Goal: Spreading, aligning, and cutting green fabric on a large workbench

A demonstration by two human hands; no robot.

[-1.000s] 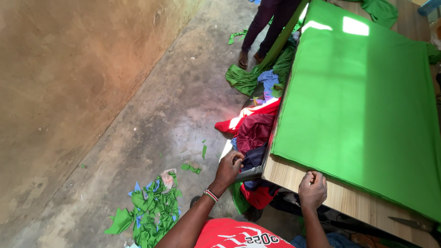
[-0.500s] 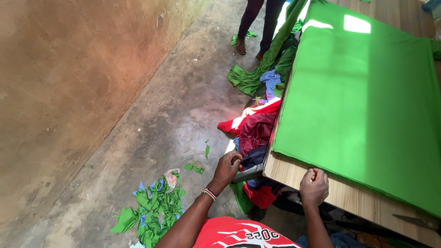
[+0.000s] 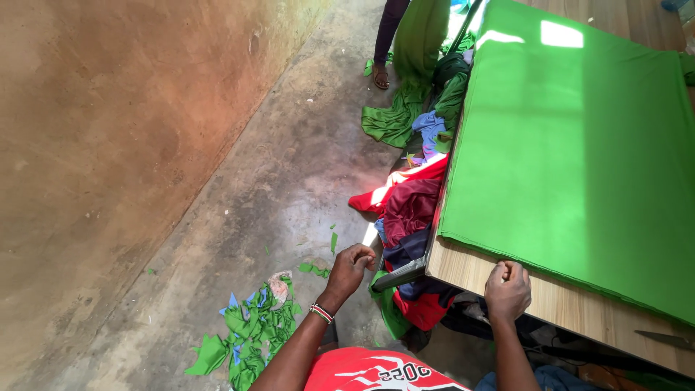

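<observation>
Resting knuckles-up on the bare wooden table (image 3: pixel 557 308), the right hand (image 3: pixel 507 289) sits at the near edge of the green fabric (image 3: pixel 579 159), fingers curled into a loose fist; whether they pinch the cloth's edge cannot be told from this angle. Green fabric lies flat and smooth across most of the tabletop, its near edge just beyond the right knuckles, a bright patch of light near its far end.

Left hand (image 3: pixel 351 266) hangs out past the table's corner, above the concrete floor (image 3: pixel 289 188), fingers clenched inward; nothing clearly seen in the grip. A beaded bracelet (image 3: pixel 321 313) circles that wrist. Close beside the left hand, a grey metal bar (image 3: pixel 398 275) juts from the table's corner.

Beneath and alongside the table edge: a heap of red, maroon and dark blue cloth (image 3: pixel 405 210), some spilling onto the floor. Farther along, more green cloth (image 3: pixel 405 108) drapes down and pools on the concrete, with another person's leg and sandalled foot (image 3: pixel 381 72) next to it.

Green and blue fabric scraps (image 3: pixel 250 329) lie scattered on the floor below the left forearm. A reddish-brown wall (image 3: pixel 108 145) runs along the left.
</observation>
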